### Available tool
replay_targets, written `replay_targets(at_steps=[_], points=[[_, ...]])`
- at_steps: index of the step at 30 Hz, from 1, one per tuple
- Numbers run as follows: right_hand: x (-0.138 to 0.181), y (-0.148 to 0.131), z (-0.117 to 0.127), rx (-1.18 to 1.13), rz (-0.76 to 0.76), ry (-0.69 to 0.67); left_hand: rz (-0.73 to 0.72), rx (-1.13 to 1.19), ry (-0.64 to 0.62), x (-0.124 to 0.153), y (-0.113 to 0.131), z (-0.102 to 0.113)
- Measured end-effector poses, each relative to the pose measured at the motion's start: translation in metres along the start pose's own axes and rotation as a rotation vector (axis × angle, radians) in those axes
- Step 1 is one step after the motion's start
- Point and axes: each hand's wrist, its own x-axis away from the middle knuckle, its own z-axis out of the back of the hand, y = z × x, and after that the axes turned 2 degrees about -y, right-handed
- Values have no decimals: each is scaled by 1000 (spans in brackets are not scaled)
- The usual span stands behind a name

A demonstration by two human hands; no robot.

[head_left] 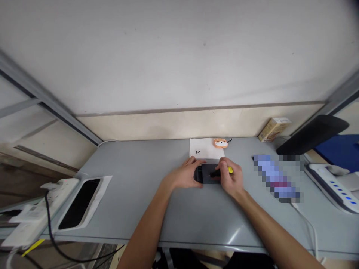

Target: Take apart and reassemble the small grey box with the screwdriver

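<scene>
A small dark flat device (208, 173) lies on the grey table (140, 194) in front of me. My left hand (185, 175) grips its left end, fingers curled over the edge. My right hand (231, 178) is closed around a small tool with a yellow end (230, 170) and a dark tip resting on the device's top. Just behind the device lies a white paper sheet (204, 148) with a few tiny dark specks (198, 152) on it.
An orange animal-face charm (221, 143) lies at the paper's far right corner. A small carton (273, 129) stands by the wall. A blurred object (276, 178), white power strips (332, 184) and a black panel (311, 135) lie right. A cable slot (80, 203) opens left.
</scene>
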Motion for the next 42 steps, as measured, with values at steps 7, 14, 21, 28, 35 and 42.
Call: replay_targets(at_steps=[7, 14, 21, 28, 35, 42], points=[[-9, 10, 18, -25, -161, 89, 44, 0, -9, 5, -5, 10], [-20, 22, 29, 7, -224, 247, 48, -19, -42, 4, -7, 14], [-22, 21, 33, 8, -189, 271, -38, 3, -47, 3, -9, 14], [-19, 13, 32, 88, -94, 297, -46, -11, -64, 9, -5, 18], [-5, 4, 7, 12, 6, 3, -59, -6, -66, 7, -13, 20], [2, 5, -4, 42, -15, -56, -51, 2, -73, 9, -10, 20]])
